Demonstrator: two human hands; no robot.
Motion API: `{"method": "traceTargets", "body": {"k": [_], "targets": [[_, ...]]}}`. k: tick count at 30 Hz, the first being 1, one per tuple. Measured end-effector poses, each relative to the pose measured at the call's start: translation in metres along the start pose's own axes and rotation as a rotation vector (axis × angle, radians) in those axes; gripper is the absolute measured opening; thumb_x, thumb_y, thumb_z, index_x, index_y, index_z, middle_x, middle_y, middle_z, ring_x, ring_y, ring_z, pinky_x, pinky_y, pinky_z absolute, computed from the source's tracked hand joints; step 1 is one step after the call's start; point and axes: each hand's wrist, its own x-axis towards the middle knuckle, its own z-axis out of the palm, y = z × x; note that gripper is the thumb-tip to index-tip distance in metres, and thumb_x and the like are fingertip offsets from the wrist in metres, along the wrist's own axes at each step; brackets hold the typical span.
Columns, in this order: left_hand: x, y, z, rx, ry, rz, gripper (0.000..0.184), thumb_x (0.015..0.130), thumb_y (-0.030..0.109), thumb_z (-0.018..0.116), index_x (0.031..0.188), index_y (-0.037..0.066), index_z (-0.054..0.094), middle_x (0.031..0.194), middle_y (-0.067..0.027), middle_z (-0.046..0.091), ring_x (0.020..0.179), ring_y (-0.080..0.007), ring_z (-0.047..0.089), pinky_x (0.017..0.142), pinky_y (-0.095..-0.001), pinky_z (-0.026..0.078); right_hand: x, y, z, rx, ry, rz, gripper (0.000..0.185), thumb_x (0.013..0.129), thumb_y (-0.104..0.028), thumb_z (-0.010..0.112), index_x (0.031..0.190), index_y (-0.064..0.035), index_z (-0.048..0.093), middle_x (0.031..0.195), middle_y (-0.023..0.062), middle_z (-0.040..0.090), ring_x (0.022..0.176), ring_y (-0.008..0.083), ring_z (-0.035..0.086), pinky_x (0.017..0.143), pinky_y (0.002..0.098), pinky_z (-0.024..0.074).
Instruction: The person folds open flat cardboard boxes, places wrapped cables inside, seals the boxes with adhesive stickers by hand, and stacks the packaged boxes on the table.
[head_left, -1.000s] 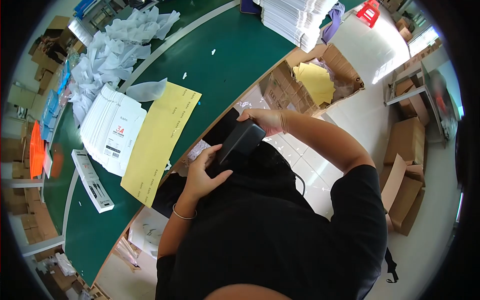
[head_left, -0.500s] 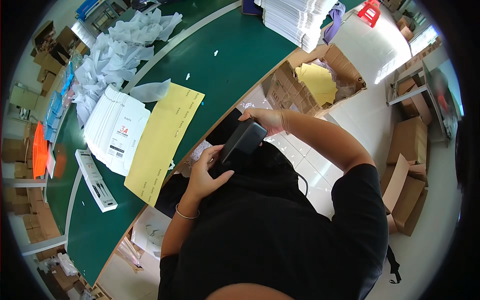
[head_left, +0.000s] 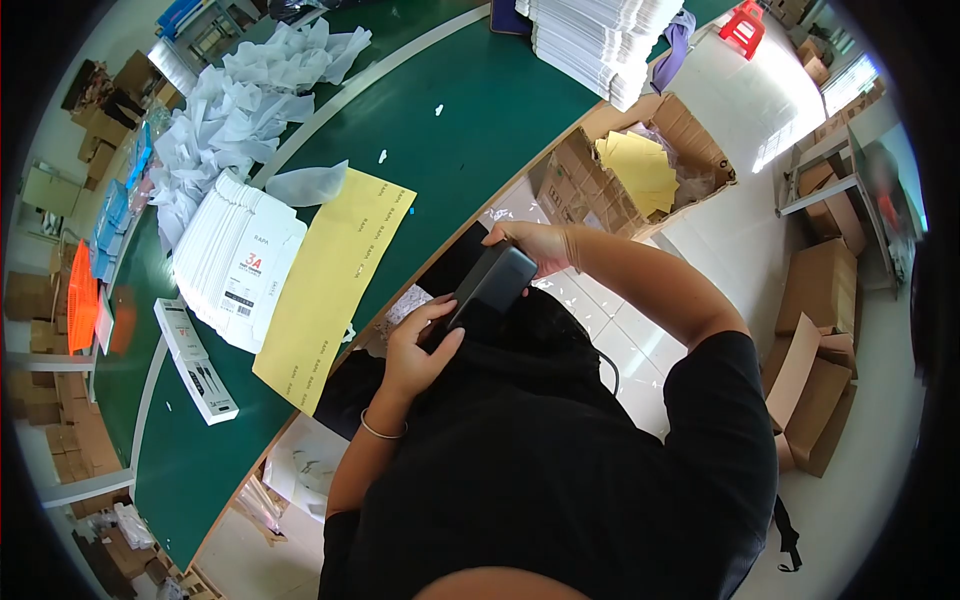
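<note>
Over my lap, a black box-shaped device (head_left: 490,285) is held between both hands. My left hand (head_left: 415,350), with a bangle at the wrist, grips its lower left end, thumb and fingers on either side. Around its upper right end closes my right hand (head_left: 535,245). Left of the hands, on the green table (head_left: 450,110), lies a yellow printed sheet (head_left: 340,285). Beside it fans a stack of flat white cartons (head_left: 255,265) marked 3A. A narrow white box (head_left: 195,360) lies nearer the table's left side.
Crumpled translucent bags (head_left: 240,100) heap at the back left. A tall white stack (head_left: 605,45) stands at the table's far edge, above an open carton (head_left: 690,200) holding yellow paper. Brown boxes (head_left: 815,380) sit on the floor at right. A person (head_left: 108,95) is far off at upper left.
My left hand has shifted slightly right and its thumb has come closer to the device. The table items appear a little further right in view. Both hands keep hold.
</note>
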Motion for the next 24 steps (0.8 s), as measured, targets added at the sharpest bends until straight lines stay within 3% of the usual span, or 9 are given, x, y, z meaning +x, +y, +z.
{"method": "traceTargets", "body": {"k": [14,24], "targets": [[-0.0003,-0.0038,-0.0024,-0.173,-0.013,-0.165,0.046,0.082,0.003,0.072,0.126,-0.002,0.062,0.130,-0.0165,0.064,0.112,-0.0263,0.064,0.101,-0.0340,0.050,0.0082,0.0066,-0.0057,0.005,-0.057,-0.014,0.058,0.092,-0.047,0.046,0.108,0.0057,0.063,0.092,0.0231,0.070,0.072,0.0301,0.069,0.059,0.0325,0.0557],[-0.0010,-0.0068,-0.0050,-0.178,-0.047,-0.115,0.049,0.081,0.003,0.073,0.128,-0.002,0.061,0.132,-0.0168,0.062,0.113,-0.0267,0.063,0.101,-0.0352,0.050,0.0072,0.0040,-0.0028,-0.005,-0.026,0.000,0.059,0.093,-0.048,0.045,0.109,0.0059,0.063,0.093,0.0247,0.070,0.072,0.0309,0.069,0.060,0.0325,0.0556]]}}
